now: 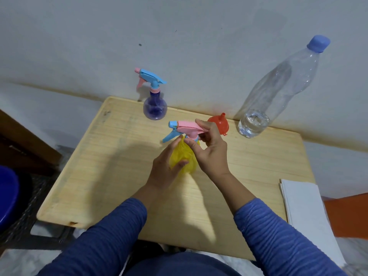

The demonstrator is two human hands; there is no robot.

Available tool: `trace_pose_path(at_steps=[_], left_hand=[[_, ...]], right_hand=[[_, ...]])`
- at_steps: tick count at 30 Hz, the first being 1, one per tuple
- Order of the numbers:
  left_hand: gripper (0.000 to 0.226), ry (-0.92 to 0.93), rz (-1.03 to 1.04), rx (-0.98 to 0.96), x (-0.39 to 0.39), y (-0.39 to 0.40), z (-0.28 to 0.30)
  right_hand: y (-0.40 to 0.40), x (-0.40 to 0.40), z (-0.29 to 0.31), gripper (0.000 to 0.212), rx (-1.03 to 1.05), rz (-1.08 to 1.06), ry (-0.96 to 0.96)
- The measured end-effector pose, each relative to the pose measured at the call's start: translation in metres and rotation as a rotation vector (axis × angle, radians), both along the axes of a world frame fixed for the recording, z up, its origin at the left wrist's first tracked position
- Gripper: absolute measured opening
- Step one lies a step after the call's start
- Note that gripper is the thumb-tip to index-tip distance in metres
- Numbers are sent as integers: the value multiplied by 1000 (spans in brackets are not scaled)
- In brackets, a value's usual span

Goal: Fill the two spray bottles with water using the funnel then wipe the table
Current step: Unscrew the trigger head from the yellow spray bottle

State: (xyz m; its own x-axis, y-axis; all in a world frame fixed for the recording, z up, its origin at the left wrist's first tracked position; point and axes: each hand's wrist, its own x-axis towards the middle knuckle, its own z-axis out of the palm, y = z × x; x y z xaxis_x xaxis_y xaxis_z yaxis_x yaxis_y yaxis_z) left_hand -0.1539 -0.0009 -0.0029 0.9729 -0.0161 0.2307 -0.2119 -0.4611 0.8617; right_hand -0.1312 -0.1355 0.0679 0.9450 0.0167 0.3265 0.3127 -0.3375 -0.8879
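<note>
Yellow spray bottle (pixel 184 159) stands mid-desk (pixel 95 176), its body gripped by the left hand (pixel 166 172) while the right hand (pixel 212 150) pinches its pink trigger head (pixel 188 126). Behind it stand the purple spray bottle (pixel 155 107), the red funnel (pixel 218 124) mouth-down and a capped water bottle (pixel 264 108); white paper towels (pixel 304 214) lie at the desk's right edge.

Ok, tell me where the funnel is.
The red funnel lies at the table's far edge, between the yellow spray bottle and the water bottle.
</note>
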Motion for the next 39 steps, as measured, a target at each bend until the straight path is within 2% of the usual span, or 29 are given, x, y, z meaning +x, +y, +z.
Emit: trace_pose_path(at_steps=[4, 6, 10, 13, 15, 20, 25, 29, 34, 39], left_hand=[[91, 19, 47, 28, -1, -2, -2], [95, 25, 41, 33, -2, -2, -1], [90, 17, 39, 30, -2, -2, -2], [69, -3, 66, 33, -1, -3, 1], [63, -31, 38, 32, -1, -4, 3], [64, -14, 5, 10, -1, -2, 3], [65, -15, -5, 9, 0, -1, 1], [67, -21, -5, 3, 0, -1, -1], [64, -16, -8, 1, 0, -1, -1], [66, -12, -8, 2, 1, -1, -3]], right_hand=[[-8, 1, 2, 52, -94, 115, 15], [-11, 2, 3, 61, -140, 132, -21], [-11, 2, 1, 64, -177, 25, -89], [-15, 0, -1, 62, -160, 39, -93], [-17, -1, -1, 65, -153, 71, -71], [-11, 2, 1, 63, -169, 34, -53], [-13, -1, 2, 68, -143, 129, 0], [-10, 4, 1, 63, -176, 57, -43], [-13, -1, 5, 66, -142, 146, 4], [-12, 2, 9, 67, -120, 138, 21]])
